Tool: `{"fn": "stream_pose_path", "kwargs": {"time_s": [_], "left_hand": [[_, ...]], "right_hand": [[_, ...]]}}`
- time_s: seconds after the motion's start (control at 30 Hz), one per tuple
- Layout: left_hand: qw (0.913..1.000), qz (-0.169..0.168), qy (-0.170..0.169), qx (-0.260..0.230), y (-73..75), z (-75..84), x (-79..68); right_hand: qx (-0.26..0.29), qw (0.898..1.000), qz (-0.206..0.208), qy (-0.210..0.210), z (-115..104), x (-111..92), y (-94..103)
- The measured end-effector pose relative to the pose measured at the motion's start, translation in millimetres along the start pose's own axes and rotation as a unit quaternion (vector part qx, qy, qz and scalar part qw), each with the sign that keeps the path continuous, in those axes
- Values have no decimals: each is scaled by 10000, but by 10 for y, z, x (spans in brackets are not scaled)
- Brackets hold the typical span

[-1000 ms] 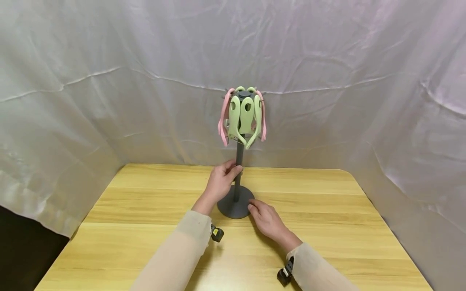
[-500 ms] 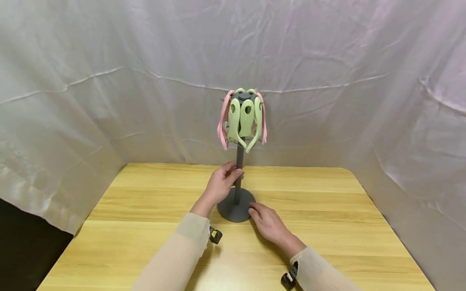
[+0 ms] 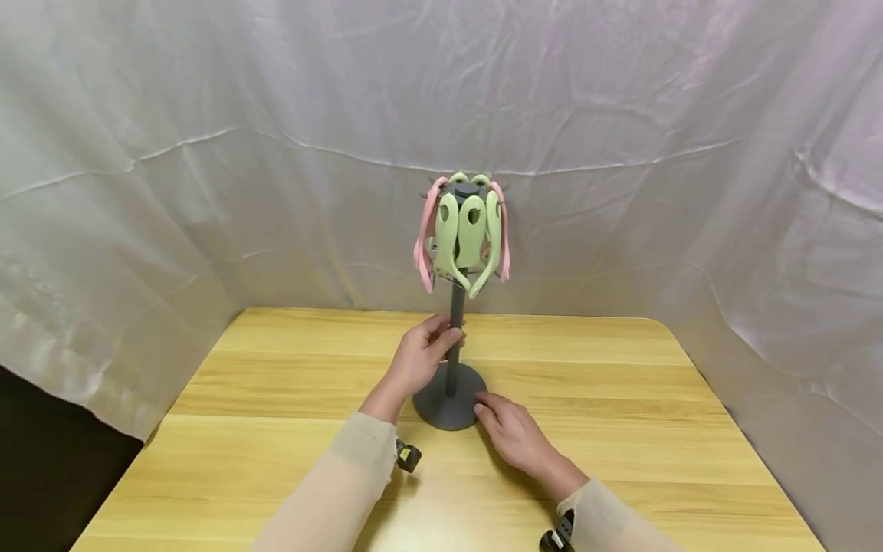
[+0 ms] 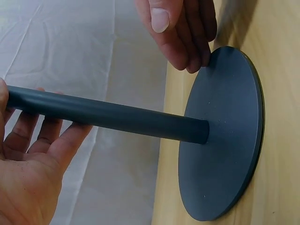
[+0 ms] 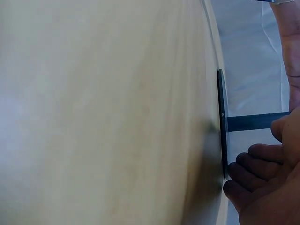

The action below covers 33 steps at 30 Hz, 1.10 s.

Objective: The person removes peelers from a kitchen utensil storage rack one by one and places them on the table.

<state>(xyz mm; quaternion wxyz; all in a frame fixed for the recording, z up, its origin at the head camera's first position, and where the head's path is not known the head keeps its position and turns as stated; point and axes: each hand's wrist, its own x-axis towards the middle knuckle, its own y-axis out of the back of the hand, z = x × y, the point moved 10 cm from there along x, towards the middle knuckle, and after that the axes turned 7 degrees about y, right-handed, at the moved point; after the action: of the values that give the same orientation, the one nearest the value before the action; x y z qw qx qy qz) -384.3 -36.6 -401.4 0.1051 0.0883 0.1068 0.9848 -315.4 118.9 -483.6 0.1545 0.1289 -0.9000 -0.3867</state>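
Observation:
A dark grey stand (image 3: 441, 414) with a round flat base stands upright on the table. From the hooks at its top hang several green Y-shaped peelers (image 3: 472, 249) and pink Y-shaped peelers (image 3: 424, 238), handles up. My left hand (image 3: 417, 356) holds the pole (image 4: 117, 116) below the peelers, thumb on the near side and fingers behind. At the right rim of the base (image 4: 225, 126), my right hand (image 3: 516, 438) rests its loosely bent fingertips against the edge. In the right wrist view those fingers (image 5: 248, 176) are beside the rim, not wrapped round it.
The light wooden table (image 3: 290, 383) extends on both sides of the stand. A pale grey curtain (image 3: 331, 230) hangs behind it and along the sides. Small black cameras (image 3: 408, 458) sit on both wrists.
The stand, with the peelers on it, has shifted a little towards me and slightly right. Both hands have moved along with it, keeping their places on pole and base.

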Motion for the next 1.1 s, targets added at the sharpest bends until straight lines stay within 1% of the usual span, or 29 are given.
{"fn": "stream_pose_path", "kwargs": {"time_s": [0.33, 0.53, 0.7, 0.87, 1.0, 1.1], "left_hand": [[9996, -143, 7, -235, -14, -7, -44], [9991, -323, -32, -271, -47, 8, -48], [9973, -658, -38, -330, -98, 6, -28], [9941, -1032, -7, -345, -138, -6, 28], [9899, -1363, 8, -400, -168, 1, 80], [9852, -1635, 129, -490, -183, -12, 108]], "right_hand": [[134, 9999, -63, 13, -26, -63, -16], [158, 9998, -86, 2, -19, -87, -15], [172, 9998, -67, -1, -14, -90, -3], [135, 9999, -34, -2, -5, -78, 12], [143, 9999, -13, -6, 8, -71, 21], [158, 9999, -18, 11, 12, -64, 18]]}}
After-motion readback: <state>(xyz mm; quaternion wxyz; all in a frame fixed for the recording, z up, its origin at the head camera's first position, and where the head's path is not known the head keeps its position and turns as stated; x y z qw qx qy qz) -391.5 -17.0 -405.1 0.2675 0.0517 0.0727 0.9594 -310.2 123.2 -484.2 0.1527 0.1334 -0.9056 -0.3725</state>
